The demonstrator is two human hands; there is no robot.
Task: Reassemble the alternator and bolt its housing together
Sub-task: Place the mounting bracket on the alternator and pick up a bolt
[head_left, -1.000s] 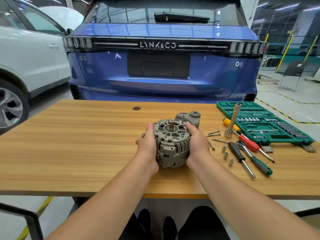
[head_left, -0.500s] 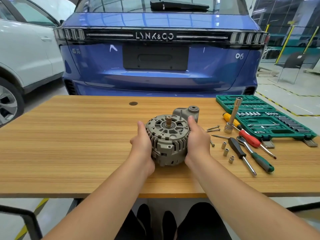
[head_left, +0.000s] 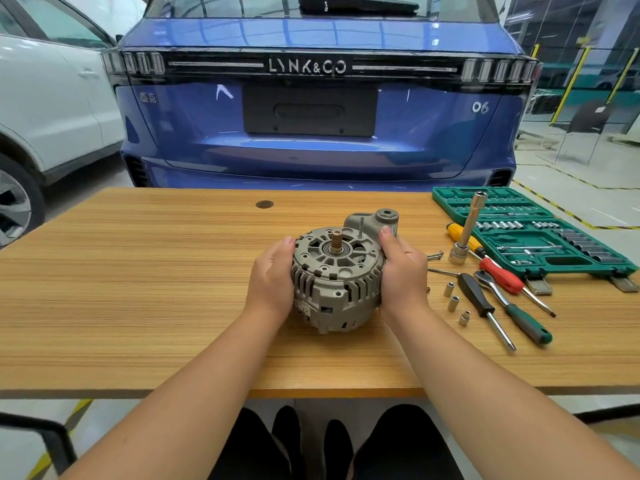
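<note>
Both hands, left hand [head_left: 272,277] and right hand [head_left: 403,271], grip alternator [head_left: 334,282], shaft upward.

The blue car's tailgate [head_left: 311,140] reads "LYNK&CO" across its light bar [head_left: 307,66] and "06" at its right.

The alternator [head_left: 337,280] is a round, grey cast-metal unit with slotted vents around its side and openings in its top face. It sits on the wooden surface [head_left: 138,271] near the front edge, face up and tilted slightly toward the viewer. A short brass-coloured shaft [head_left: 336,240] stands up from the bearing at the centre of the face. A mounting ear [head_left: 375,220] with a round bore juts out at the far right. Loose long bolts [head_left: 435,255] lie on the surface to its right, apart from the housing
</note>
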